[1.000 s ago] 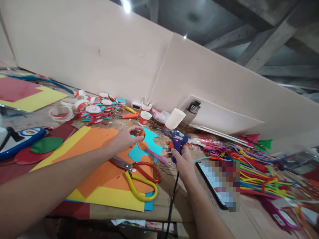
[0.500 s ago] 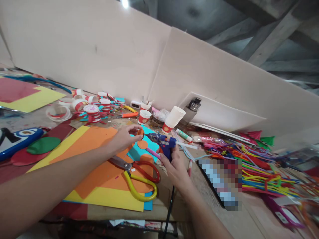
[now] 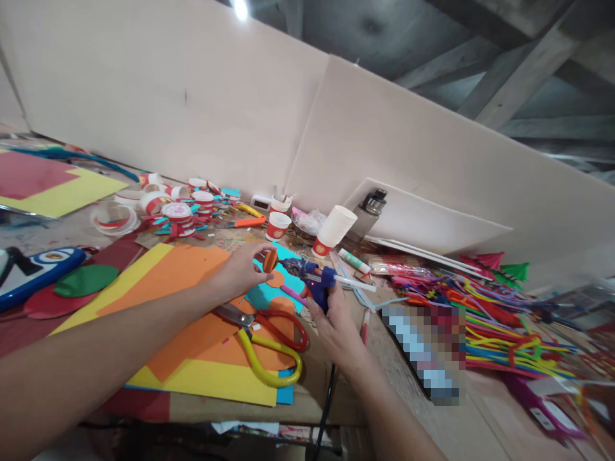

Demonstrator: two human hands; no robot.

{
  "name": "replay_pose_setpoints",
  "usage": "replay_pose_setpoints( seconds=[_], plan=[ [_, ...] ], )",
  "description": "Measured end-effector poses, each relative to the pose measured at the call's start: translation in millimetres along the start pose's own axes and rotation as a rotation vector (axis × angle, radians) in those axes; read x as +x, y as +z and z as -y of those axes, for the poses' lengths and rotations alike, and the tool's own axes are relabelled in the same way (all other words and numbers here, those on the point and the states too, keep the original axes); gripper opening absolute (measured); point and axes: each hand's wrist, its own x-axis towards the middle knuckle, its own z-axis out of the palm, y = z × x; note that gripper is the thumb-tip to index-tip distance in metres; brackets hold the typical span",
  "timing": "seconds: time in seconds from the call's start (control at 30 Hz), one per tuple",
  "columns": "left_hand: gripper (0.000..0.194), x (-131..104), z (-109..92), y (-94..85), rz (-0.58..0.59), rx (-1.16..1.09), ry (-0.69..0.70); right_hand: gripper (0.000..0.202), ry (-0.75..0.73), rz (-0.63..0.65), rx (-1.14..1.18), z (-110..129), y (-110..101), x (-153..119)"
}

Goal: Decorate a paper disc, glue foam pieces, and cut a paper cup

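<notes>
My left hand (image 3: 247, 269) pinches a small orange paper piece (image 3: 270, 261) with dark marks on its face. In my right hand (image 3: 336, 320) is a blue hot glue gun (image 3: 314, 275), its nozzle pointing left at or very near the orange piece; whether they touch I cannot tell. A clear glue stick (image 3: 355, 283) juts from the gun's back, and a small red light glows on its side. Just below the gun a pink stick (image 3: 294, 294) reaches toward my right fingers. Under my hands lie a small orange paper disc (image 3: 275, 280) and blue paper (image 3: 257, 299).
Scissors with red and yellow handles (image 3: 271, 346) lie on orange paper (image 3: 192, 333). Behind stand a paper cup (image 3: 278, 226), stacked cups (image 3: 335, 230) and a bottle (image 3: 368, 214). Cut-cup crafts (image 3: 177, 219) are at left, colourful pipe cleaners (image 3: 509, 339) at right. A black cord (image 3: 327, 394) hangs off the edge.
My left fingers have tilted the orange piece, so its dark-marked face shows more. The glue gun has shifted slightly and its glue stick slopes down a little more.
</notes>
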Motion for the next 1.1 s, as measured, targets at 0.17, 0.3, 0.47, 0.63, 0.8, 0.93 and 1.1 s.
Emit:
replay_pose_setpoints(
  seconds=[0.17, 0.3, 0.47, 0.63, 0.8, 0.93, 1.1],
  plan=[
    [0.043, 1, 3, -0.9, -0.029, 0.081, 0.02, 0.041, -0.021, 0.033, -0.001, 4, 0, -3],
    [0.045, 2, 7, -1.4, -0.043, 0.079, 0.02, 0.038, -0.023, 0.056, -0.009, 7, 1, -4],
    [0.045, 2, 8, -0.7, -0.034, 0.099, 0.038, 0.039, -0.02, 0.019, -0.033, 6, 2, -3],
    [0.044, -1, 5, 1.2, -0.004, 0.049, 0.03, 0.045, -0.037, -0.018, -0.025, 6, 1, -2],
    [0.045, -1, 3, 1.0, -0.011, 0.03, 0.032, 0.046, -0.034, -0.02, -0.026, 8, 0, -3],
    [0.043, 0, 4, -0.6, -0.026, 0.049, 0.049, 0.046, -0.021, 0.011, -0.005, 12, -1, -5],
    [0.044, 2, 5, -2.0, -0.04, 0.062, 0.037, 0.046, -0.017, 0.025, 0.027, 17, -1, -5]
  ],
)
